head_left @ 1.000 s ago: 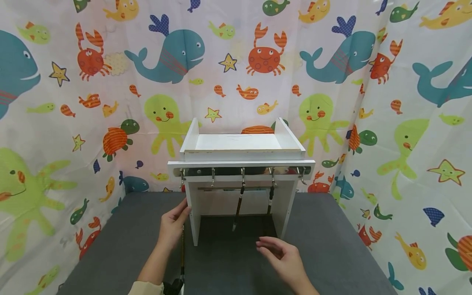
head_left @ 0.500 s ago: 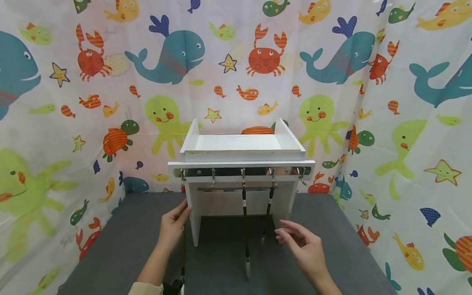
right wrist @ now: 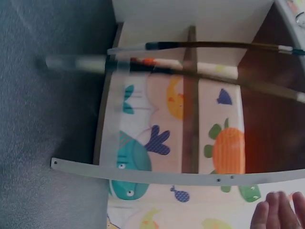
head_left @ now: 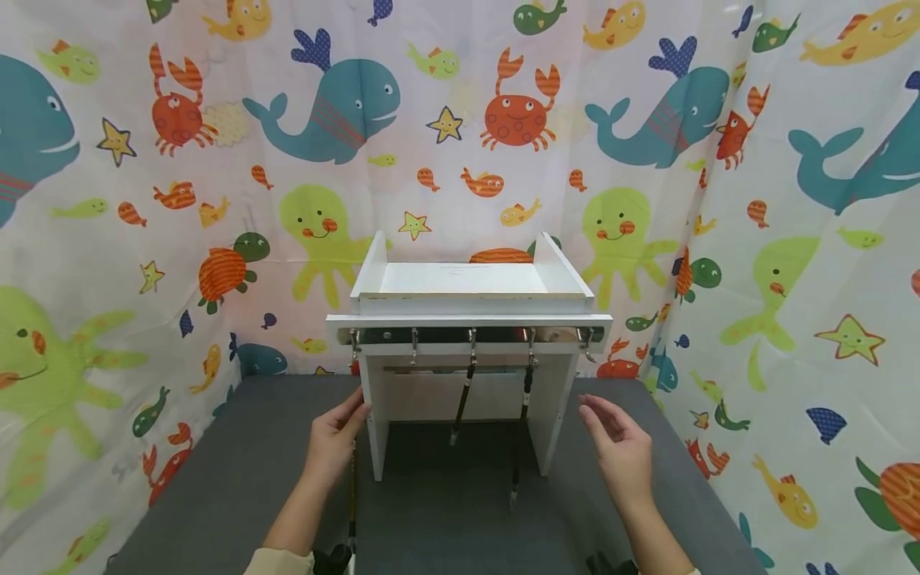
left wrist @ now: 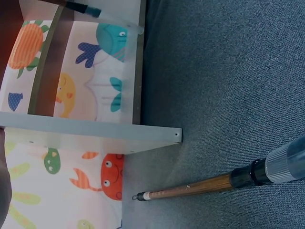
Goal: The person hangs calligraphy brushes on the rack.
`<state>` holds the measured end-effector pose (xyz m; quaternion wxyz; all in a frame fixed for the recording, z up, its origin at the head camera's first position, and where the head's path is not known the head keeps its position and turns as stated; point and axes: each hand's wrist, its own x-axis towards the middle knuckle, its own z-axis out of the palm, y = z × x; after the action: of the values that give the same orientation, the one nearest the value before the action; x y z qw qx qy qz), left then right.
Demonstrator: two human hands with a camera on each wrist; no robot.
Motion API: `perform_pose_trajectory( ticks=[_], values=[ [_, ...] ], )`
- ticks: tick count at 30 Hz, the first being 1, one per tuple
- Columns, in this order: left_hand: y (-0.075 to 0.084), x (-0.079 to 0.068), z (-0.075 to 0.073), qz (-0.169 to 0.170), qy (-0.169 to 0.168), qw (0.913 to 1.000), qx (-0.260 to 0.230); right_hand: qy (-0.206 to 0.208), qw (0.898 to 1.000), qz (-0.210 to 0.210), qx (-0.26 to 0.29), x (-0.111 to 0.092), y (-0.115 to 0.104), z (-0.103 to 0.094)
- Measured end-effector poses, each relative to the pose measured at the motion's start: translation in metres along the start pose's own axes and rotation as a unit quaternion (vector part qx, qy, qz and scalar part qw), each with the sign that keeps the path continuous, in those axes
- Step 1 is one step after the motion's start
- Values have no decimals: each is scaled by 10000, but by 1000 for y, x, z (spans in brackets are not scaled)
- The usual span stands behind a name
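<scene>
Here, curtains (head_left: pixel 460 80) border a grey surface (head_left: pixel 446 511); left fingers (head_left: pixel 348 414) pinch the shelf (head_left: pixel 442 349), right fingers (head_left: pixel 618 418) relaxed.

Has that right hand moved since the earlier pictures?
Yes: the right hand went right and upward in the head view, past the shelf's right panel.

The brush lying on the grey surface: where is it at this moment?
In the left wrist view, the brush lies at lower right, near the white stand; in the head view, it lies just left of that stand.
</scene>
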<state>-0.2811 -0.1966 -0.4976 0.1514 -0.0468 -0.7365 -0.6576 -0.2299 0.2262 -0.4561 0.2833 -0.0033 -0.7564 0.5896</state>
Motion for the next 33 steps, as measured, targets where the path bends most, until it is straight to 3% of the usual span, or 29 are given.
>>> perform_pose_trajectory(
  ticks=[13,25,33],
  values=[
    [1,-2,-3,-76,-32,9999,128,-1156,9883,945,-300,18,32,20],
    [0,-1,1,21,81,9998,164,-780,9912,1035,265,20,46,36],
    [-2,-1,1,47,144,9998,120,-689,9921,1031,176,20,51,36]
  ],
)
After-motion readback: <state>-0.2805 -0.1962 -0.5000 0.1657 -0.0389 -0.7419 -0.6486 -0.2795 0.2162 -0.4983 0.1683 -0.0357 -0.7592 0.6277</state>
